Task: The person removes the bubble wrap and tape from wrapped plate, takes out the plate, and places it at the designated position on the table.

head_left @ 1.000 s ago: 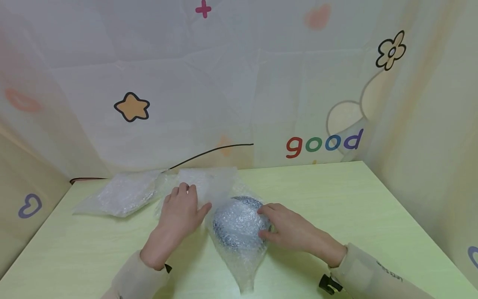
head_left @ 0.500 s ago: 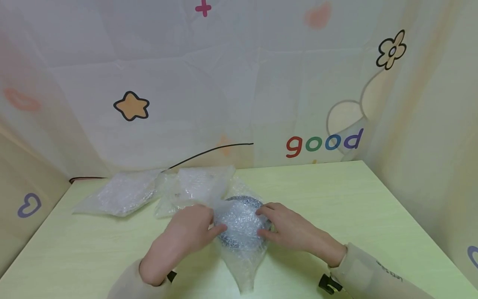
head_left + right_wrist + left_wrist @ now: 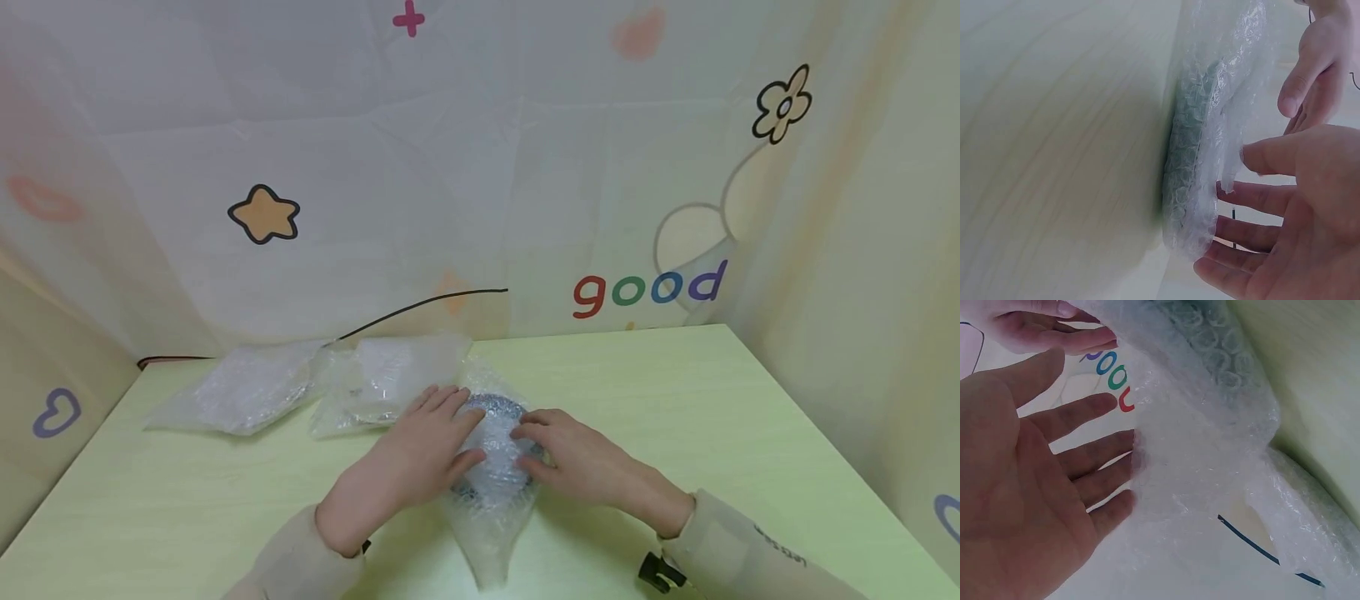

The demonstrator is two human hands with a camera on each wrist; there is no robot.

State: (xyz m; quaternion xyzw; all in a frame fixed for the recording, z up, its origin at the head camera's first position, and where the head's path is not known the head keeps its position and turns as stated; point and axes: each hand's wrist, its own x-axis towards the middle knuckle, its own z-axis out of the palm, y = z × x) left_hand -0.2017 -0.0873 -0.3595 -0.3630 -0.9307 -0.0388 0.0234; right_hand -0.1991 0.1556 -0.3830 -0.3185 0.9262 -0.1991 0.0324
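A round dark item wrapped in clear bubble wrap (image 3: 495, 492) lies on the table, its tapered tail of wrap pointing toward me. My left hand (image 3: 412, 450) is over its left side, fingers extended; in the left wrist view the fingertips meet a loose flap of the wrap (image 3: 1179, 444). Against the right edge, my right hand (image 3: 581, 458) rests with its thumb and fingers spread apart. The right wrist view has the bundle (image 3: 1188, 169) side-on, with right fingertips (image 3: 1225, 275) at its edge. What the dark item is stays hidden under the wrap.
Two more bubble-wrapped packages lie at the back left: a pale one (image 3: 251, 387) near the corner and another (image 3: 397, 375) behind my left hand. A printed curtain (image 3: 450, 167) hangs along the far edge of the light table (image 3: 712, 417).
My left hand moves from the loose wrap at the back left, draws in to the bundle's left side, then flattens out over it. The right hand stays on the right edge.
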